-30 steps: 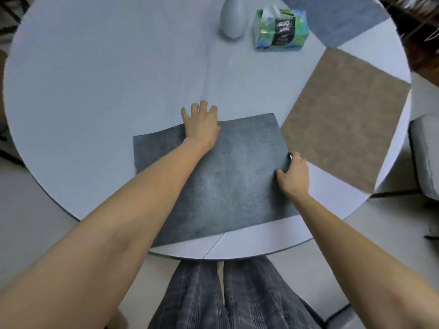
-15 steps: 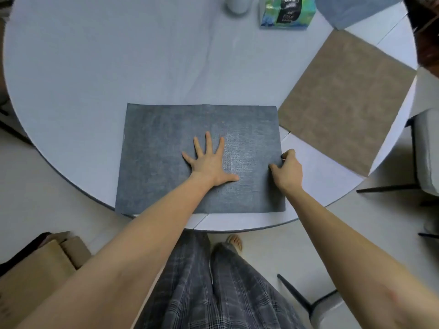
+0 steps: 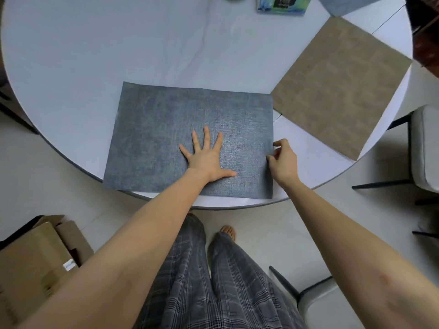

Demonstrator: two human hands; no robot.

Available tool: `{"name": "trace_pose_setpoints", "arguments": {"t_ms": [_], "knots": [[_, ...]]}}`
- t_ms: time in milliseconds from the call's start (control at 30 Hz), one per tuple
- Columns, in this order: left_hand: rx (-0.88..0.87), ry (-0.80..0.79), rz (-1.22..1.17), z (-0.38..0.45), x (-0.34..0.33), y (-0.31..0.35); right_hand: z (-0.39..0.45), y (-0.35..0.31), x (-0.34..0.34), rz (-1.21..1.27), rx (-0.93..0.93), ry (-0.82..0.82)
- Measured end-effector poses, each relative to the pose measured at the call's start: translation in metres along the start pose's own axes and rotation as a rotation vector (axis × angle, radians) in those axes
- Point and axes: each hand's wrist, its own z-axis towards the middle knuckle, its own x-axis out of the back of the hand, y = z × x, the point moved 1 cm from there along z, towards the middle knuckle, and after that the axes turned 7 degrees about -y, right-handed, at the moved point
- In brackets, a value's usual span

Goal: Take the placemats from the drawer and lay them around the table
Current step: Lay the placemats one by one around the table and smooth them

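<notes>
Right, head view only: grey placemat (image 3: 166, 138) lay flat at the near edge of the round table (image 3: 95, 55), its near-left corner overhanging the rim. My left hand (image 3: 206, 157) pressed flat on it, fingers spread, gripping nothing. My right hand (image 3: 283, 160) pinched the mat's right edge between thumb and fingers. Tan placemat (image 3: 339, 86) sat just beside it to the right, corners nearly touching. Tissue box (image 3: 282, 4) at far edge.
</notes>
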Motion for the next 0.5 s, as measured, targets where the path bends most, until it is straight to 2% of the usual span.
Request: {"name": "trace_pose_setpoints", "arguments": {"t_ms": [500], "knots": [[-0.056, 0.03, -0.069, 0.011, 0.005, -0.004, 0.004, 0.005, -0.009, -0.014, -0.015, 0.058]]}}
